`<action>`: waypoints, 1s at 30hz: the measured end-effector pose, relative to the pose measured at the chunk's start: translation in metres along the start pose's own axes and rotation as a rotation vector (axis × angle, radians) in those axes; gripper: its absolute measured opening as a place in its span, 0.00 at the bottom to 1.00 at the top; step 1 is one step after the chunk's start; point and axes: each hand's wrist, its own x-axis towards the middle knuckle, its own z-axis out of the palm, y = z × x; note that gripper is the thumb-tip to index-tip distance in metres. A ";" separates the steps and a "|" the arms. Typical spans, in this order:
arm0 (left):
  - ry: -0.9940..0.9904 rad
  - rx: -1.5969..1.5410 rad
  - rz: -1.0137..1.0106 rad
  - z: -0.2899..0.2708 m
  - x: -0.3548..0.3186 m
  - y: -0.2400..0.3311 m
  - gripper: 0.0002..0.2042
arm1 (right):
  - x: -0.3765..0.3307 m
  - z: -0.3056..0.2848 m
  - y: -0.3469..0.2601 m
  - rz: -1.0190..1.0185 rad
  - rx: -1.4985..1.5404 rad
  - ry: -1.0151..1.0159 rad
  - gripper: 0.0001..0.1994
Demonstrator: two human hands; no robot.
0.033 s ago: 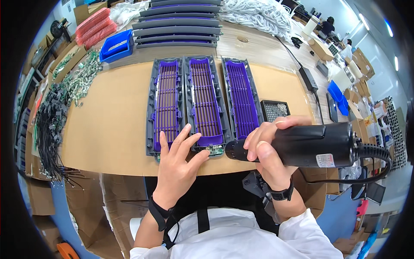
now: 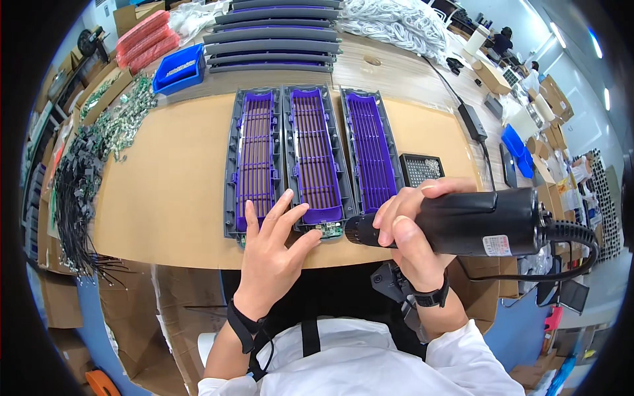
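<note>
Now my R grip's wrapped round the black driver, L grip splayed by green PCB (prob. fastening; next needs steady aim).

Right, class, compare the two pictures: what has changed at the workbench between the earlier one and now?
Nothing visibly: nothing taken hold of or let go. The right hand still grips the black power driver; the left hand stays spread beside the green circuit board.

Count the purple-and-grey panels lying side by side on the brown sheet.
3: the left panel, its near end partly behind the left hand; the middle panel; the right panel, beside the small black tray. No whole panel seems hidden.
</note>
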 end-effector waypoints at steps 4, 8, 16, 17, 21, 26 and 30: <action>-0.007 -0.025 0.012 -0.001 0.001 0.000 0.06 | -0.001 0.002 0.004 -0.002 0.016 -0.009 0.21; -0.013 -0.021 0.001 -0.001 0.000 0.000 0.04 | -0.002 0.004 0.002 0.041 -0.035 0.010 0.21; -0.015 -0.018 -0.003 -0.001 -0.001 0.000 0.03 | -0.001 0.003 0.005 0.030 -0.059 -0.016 0.20; -0.017 -0.018 -0.003 -0.001 -0.001 0.000 0.03 | -0.001 0.003 0.005 0.036 -0.099 -0.034 0.20; -0.016 -0.026 -0.002 -0.001 0.000 -0.001 0.04 | 0.001 0.006 0.001 0.057 -0.185 -0.079 0.20; -0.011 -0.026 0.000 0.001 -0.001 -0.001 0.05 | -0.001 0.004 0.001 0.039 -0.134 -0.127 0.20; -0.003 -0.029 0.000 0.002 -0.002 -0.001 0.05 | 0.000 0.001 0.005 -0.058 -0.036 -0.190 0.20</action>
